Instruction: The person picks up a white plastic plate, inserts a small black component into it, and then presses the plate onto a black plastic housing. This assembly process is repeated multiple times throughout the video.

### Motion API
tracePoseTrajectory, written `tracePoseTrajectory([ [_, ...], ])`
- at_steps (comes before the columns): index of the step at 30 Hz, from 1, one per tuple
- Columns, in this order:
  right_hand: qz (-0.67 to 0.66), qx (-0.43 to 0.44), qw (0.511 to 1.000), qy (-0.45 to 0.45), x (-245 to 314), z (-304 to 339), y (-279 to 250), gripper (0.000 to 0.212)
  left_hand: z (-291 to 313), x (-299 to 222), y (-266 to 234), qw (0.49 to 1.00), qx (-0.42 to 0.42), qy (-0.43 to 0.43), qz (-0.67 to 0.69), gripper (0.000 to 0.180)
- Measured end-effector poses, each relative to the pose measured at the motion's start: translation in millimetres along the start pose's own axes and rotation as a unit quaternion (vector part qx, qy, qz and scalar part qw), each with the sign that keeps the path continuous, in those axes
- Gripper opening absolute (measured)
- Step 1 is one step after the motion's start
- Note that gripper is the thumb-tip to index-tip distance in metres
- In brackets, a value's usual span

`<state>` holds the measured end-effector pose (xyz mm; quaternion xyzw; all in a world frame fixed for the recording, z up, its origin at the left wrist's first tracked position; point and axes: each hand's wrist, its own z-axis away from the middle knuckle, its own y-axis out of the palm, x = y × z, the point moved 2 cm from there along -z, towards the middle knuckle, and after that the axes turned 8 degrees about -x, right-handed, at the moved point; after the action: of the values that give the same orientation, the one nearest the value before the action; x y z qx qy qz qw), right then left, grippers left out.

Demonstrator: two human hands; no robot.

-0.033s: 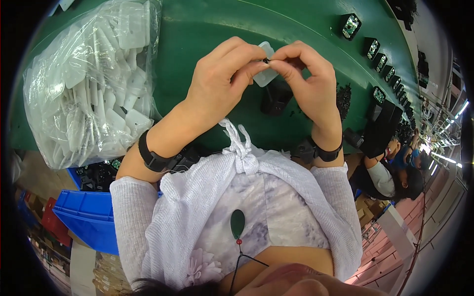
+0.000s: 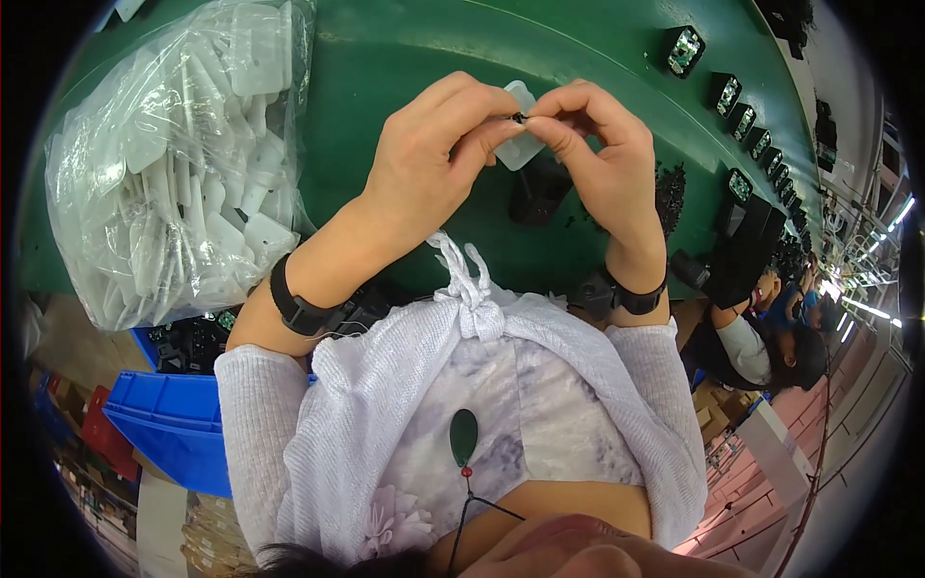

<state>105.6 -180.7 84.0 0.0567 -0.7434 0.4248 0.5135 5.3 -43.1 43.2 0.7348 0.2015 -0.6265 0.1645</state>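
Observation:
Above the green table, my left hand (image 2: pixel 424 154) and my right hand (image 2: pixel 602 144) meet with thumbs and forefingers pinched on a tiny black part (image 2: pixel 520 118). Its exact kind is too small to make out. Behind the fingertips shows a translucent white plastic plate (image 2: pixel 518 152), partly covered by the hands. Just below it stands a black box-shaped housing (image 2: pixel 540 197), partly hidden by my right hand. A pile of small black parts (image 2: pixel 671 193) lies to the right of my right wrist.
A clear bag (image 2: pixel 173 183) full of translucent plastic plates fills the table's left. Black housings with circuit boards (image 2: pixel 725 94) line the right side of the green table (image 2: pixel 405 48). Blue bins (image 2: pixel 173 424) stand at lower left. Another person (image 2: pixel 761 352) sits at the right.

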Motion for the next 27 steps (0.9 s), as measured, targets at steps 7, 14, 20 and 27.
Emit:
tracePoseTrajectory([
  [7, -0.133, -0.049, 0.989, 0.045, -2.5, 3.1, 1.4, 0.006, 1.7, 12.8, 3.5, 0.979, -0.040, -0.135, 0.147, 0.016],
  [14, 0.000, -0.034, 0.999, 0.021, -3.8, 2.7, 7.1, 0.006, 2.3, 15.3, 4.5, 0.969, -0.004, -0.159, 0.191, 0.012],
  [20, 0.037, 0.004, 0.999, 0.031, 0.4, -5.2, 1.3, 0.006, 3.2, 14.7, 5.1, 0.971, -0.003, -0.140, 0.194, 0.010],
  [27, -0.201, -0.001, 0.966, 0.164, -15.9, -5.8, 11.1, 0.009, -0.7, 3.6, 3.1, 0.995, -0.018, -0.040, 0.093, 0.007],
])
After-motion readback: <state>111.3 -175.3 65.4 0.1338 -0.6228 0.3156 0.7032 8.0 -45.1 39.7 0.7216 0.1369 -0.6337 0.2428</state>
